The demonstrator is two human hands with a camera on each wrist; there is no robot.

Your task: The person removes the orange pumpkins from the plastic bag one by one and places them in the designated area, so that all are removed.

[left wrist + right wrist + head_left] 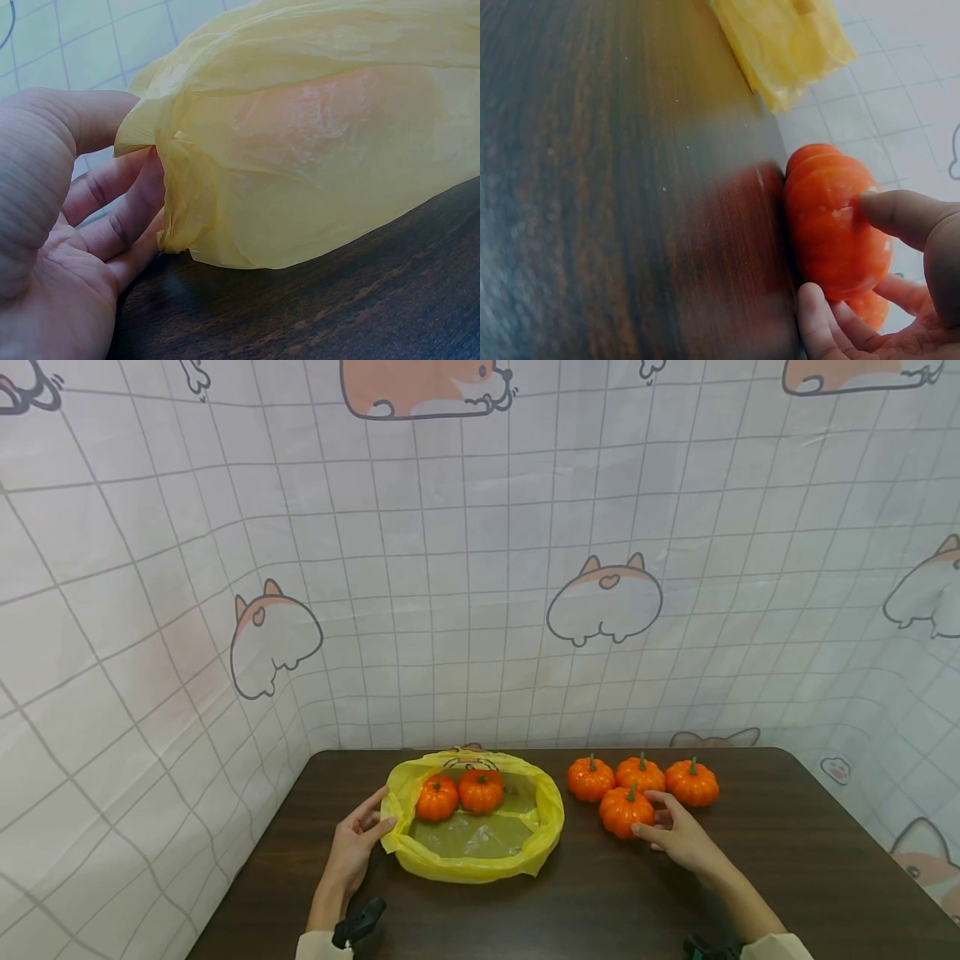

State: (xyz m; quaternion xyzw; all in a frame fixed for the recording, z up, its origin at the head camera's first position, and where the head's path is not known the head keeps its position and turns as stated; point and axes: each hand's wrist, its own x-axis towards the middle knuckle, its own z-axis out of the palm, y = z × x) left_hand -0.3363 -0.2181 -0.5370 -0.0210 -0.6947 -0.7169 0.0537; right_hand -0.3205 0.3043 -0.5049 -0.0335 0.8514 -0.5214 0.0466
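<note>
A yellow plastic bag (480, 868) lies wide open on the table, with two small orange pumpkins (437, 798) inside toward its back left. My left hand (356, 843) holds the bag's left edge between thumb and fingers; in the left wrist view the bag film (300, 172) hides part of the fingertips. To the right of the bag, my right hand (678, 835) grips another small pumpkin (624, 812) from its right side. The right wrist view shows the thumb against this pumpkin (836, 225) and fingers curled around its lower side, close to the tabletop.
Three more pumpkins stand just behind the gripped one: a left one (591, 779), a middle one (640, 774) and a right one (692, 783). They are near the back edge of the dark wooden table (585, 910). A white checked cloth (480, 568) with dog drawings hangs behind.
</note>
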